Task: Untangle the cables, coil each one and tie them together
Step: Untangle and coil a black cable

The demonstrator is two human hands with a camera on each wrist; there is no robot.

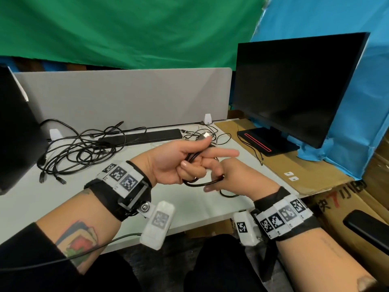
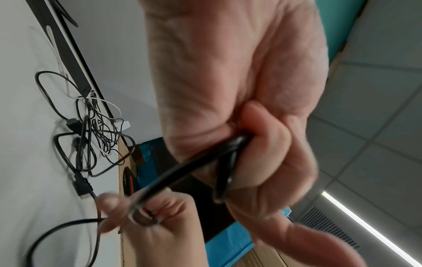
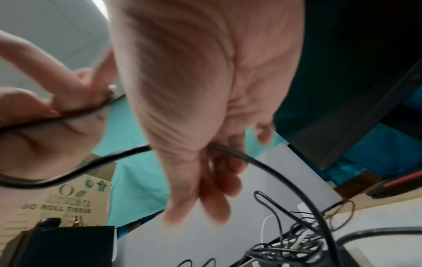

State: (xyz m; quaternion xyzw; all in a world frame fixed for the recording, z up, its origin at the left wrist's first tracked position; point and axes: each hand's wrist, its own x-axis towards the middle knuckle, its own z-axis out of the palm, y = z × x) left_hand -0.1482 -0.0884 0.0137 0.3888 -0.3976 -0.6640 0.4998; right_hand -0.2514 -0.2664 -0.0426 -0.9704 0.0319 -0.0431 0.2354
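My left hand (image 1: 189,163) is raised palm-up over the white desk (image 1: 63,199). Its curled fingers (image 2: 269,144) grip looped turns of a black cable (image 1: 200,183); the index finger points right. The cable's USB plug (image 1: 205,135) sticks up past the thumb. Just to the right, my right hand (image 1: 227,178) pinches the same black cable (image 2: 182,173), which runs through its fingers (image 3: 219,189) and trails down to the desk. A tangle of black cables (image 1: 80,150) lies at the left. A second tangle with a white cable (image 2: 95,130) lies behind my hands.
A dark monitor (image 1: 294,87) stands on cardboard (image 1: 294,171) at the right. A black keyboard (image 1: 145,137) lies along the grey divider panel (image 1: 126,95). A dark object (image 1: 14,127) fills the left edge. Cardboard boxes (image 1: 347,207) sit low on the right.
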